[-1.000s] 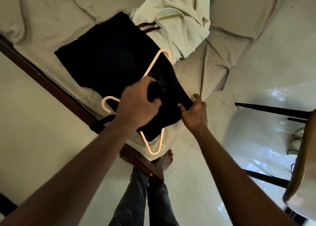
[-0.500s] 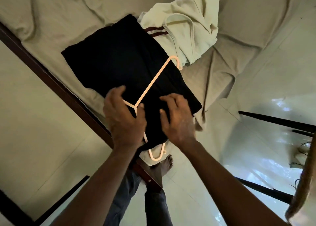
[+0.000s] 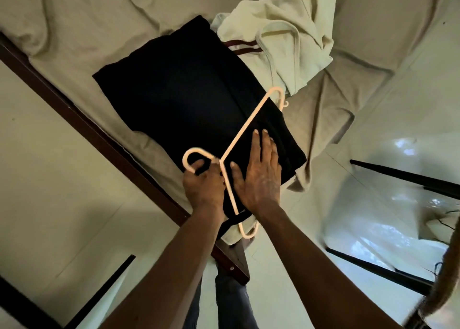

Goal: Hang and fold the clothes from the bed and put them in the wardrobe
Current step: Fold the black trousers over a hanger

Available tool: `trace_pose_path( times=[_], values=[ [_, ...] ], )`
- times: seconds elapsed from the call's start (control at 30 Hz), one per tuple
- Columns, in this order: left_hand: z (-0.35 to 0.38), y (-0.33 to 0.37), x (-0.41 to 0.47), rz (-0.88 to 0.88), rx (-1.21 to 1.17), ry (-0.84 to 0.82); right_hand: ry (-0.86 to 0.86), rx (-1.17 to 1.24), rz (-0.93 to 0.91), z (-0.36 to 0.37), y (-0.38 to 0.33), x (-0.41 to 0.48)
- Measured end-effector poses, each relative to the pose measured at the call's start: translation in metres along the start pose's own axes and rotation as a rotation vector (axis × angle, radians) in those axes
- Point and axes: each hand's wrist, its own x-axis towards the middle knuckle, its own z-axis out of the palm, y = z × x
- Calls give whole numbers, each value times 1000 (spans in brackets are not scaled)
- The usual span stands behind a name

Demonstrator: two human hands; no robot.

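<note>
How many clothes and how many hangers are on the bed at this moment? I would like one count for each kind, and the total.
Garments: 2 (black garment, pale green garment)
Hangers: 1 (pale hanger, lying on the black garment)
Total: 3

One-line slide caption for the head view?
Left hand grips a pale hanger by its hook while the right hand presses flat on a black garment on the bed.

Glossy tile floor point(image 3: 361, 204); black metal legs point(image 3: 403, 176) at rt.
</note>
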Motion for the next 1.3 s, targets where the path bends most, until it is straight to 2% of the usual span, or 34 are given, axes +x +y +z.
trace_pose_path(
  times=[0.13, 0.27, 0.43, 0.5, 0.6, 0.73, 0.83, 1.0, 1.17, 1.3],
  values=[
    [-17, 35, 5, 64, 58, -173, -81, -95, 3, -3, 15, 4],
    [-26, 46, 2, -51, 135, -493, -133, -135, 21, -3, 18, 4],
    [-19, 32, -1, -35, 349, -597, -169, -149, 41, -4, 14, 7],
    [-18, 36, 8, 0, 278, -563, -152, -161, 39, -2, 16, 8],
    [-21, 51, 32, 85, 78, -401, -131, -178, 28, 0, 20, 9],
    [-30, 80, 60, 155, -20, -311, -126, -198, 40, -1, 27, 11],
    [-36, 110, 81, 219, -34, -300, -119, -221, 42, -2, 29, 11],
    [-42, 154, 111, 309, 79, -297, -158, -233, 61, -5, 28, 14],
    [-41, 196, 150, 345, -13, -84, -225, -206, 152, -9, 14, 25],
    [-49, 238, 193, 370, 55, -68, -253, -223, 208, -9, 4, 31]
  ],
)
